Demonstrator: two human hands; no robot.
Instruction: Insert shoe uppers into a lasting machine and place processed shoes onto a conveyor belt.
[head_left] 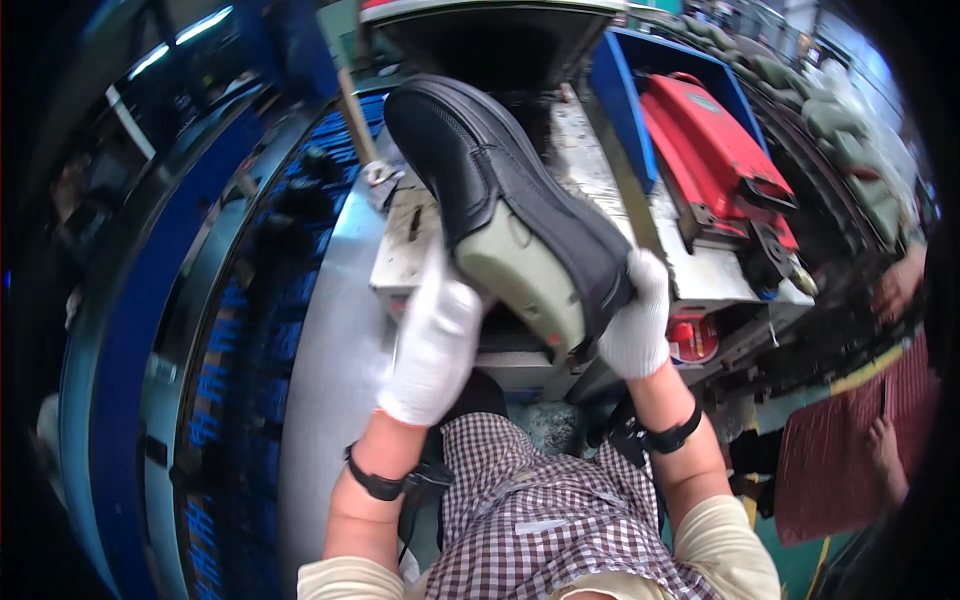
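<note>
Head view: from where I stand, a black shoe [545,200] with a pale green form [520,268] showing in it slants above a worn white worktop [590,150], toe pointing away from the person. The gloved right hand [637,318] grips its heel end. The gloved left hand [435,345] blurs beside the green side; I can't tell whether it grips. Rightward, a red casing [705,145] overlaps a blue bin [622,95].

Dark fisheye edges, glowing lamp [204,25], blurred left hand [437,335]

Red device [700,150] at blue bin [622,110]; maroon panel [825,475] lower right; lit lamp [204,25] upper left.
</note>
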